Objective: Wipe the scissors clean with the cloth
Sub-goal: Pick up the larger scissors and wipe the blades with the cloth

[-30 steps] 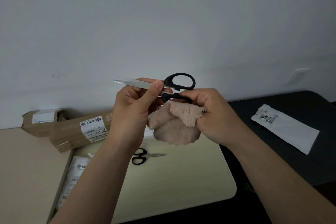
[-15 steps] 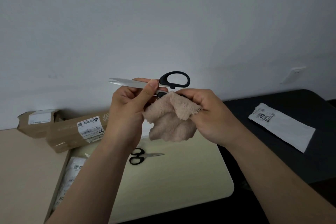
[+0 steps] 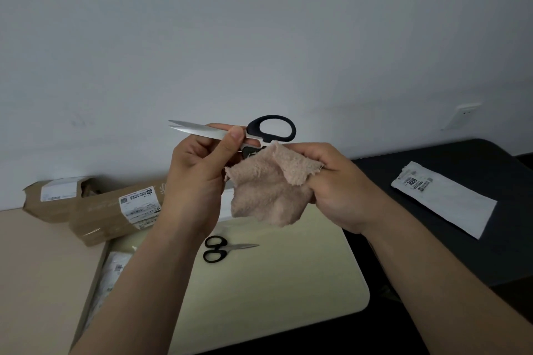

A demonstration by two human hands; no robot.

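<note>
My left hand (image 3: 196, 173) pinches a pair of black-handled scissors (image 3: 253, 131) by the blades near the pivot, thumb on top, blade tips pointing left. The scissors are held up in front of the wall. My right hand (image 3: 334, 184) grips a fluffy beige cloth (image 3: 268, 190), which hangs bunched just below the scissors' handles and covers the lower handle loop. The upper handle loop stays in plain sight above the cloth.
A smaller pair of black scissors (image 3: 219, 249) lies on the pale table (image 3: 288, 282) below my hands. Brown parcels (image 3: 115, 210) sit at the left against the wall. A white packet (image 3: 444, 199) lies on a dark surface (image 3: 476, 262) at the right.
The cloth has crept up over the lower handle loop, which showed a second ago. Both hands have shifted only slightly.
</note>
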